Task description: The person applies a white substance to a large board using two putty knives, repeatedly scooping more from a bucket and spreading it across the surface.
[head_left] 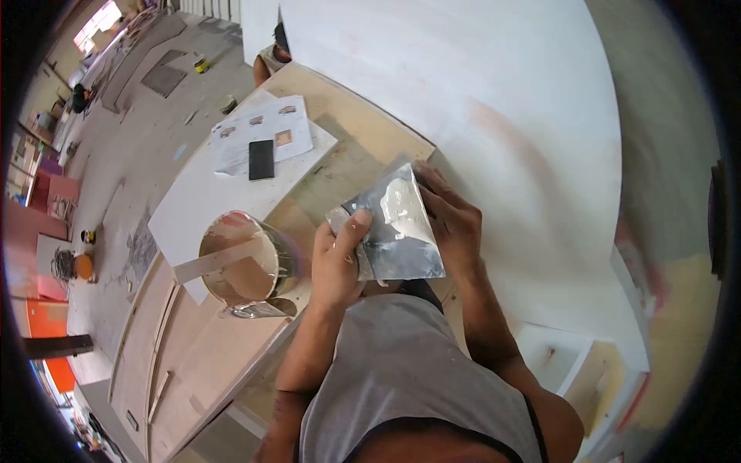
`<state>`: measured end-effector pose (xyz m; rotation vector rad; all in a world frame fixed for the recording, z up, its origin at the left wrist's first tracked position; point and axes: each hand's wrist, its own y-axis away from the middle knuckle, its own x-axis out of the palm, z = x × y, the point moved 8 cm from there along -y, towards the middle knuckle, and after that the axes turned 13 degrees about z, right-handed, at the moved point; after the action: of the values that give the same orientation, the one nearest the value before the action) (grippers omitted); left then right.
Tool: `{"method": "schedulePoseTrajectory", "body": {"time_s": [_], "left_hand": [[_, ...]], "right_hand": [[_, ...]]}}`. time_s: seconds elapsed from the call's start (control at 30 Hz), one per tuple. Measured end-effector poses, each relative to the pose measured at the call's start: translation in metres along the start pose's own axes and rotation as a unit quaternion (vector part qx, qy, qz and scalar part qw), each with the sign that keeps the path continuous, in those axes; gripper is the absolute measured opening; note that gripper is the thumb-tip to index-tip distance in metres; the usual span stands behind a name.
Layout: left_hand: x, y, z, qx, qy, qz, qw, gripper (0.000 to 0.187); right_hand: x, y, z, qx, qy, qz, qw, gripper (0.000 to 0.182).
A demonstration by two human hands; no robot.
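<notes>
A flat grey sheet (pixel 390 251) with white putty (pixel 405 208) smeared on its upper face is held before my chest. My left hand (pixel 337 258) grips its left side, thumb on top and the other fingers underneath. Around the right edge, my right hand (pixel 457 220) is closed, with fingertips hidden behind the sheet. To the left stands an open bucket (pixel 272 258) of beige paste, with a flat stick (pixel 218 259) lying across its mouth.
Printed papers (pixel 270 127) and a black phone-like slab (pixel 262 160) lie on a white board (pixel 181 208). A large white curved panel (pixel 540 100) rises at the right. Another person (pixel 272 60) is partly visible behind it. Scraps lie on the floor (pixel 147 127).
</notes>
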<state>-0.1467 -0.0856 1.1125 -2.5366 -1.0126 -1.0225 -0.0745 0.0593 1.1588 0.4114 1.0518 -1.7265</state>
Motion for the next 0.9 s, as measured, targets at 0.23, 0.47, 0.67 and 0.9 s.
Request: {"method": "schedulePoseTrajectory", "body": {"time_s": [0.23,0.47,0.67,0.9], "left_hand": [[0.056,-0.009,0.063,-0.013,0.137,0.04,0.99,0.031],[0.122,0.038,0.124,-0.125,0.022,0.141,0.982,0.034],[0.136,0.043,0.17,-0.01,0.225,0.135,0.965,0.044],[0.209,0.066,0.116,0.271,-0.392,0.318,0.82,0.063]], "right_hand": [[-0.071,0.085,0.042,-0.215,-0.213,-0.249,0.92,0.014],[-0.104,0.194,-0.099,0.372,-0.163,-0.163,0.899,0.025],[-0.135,0.284,-0.078,0.306,-0.597,-0.437,0.6,0.018],[-0.097,0.264,-0.033,0.239,-0.785,-0.262,0.507,0.021]]}}
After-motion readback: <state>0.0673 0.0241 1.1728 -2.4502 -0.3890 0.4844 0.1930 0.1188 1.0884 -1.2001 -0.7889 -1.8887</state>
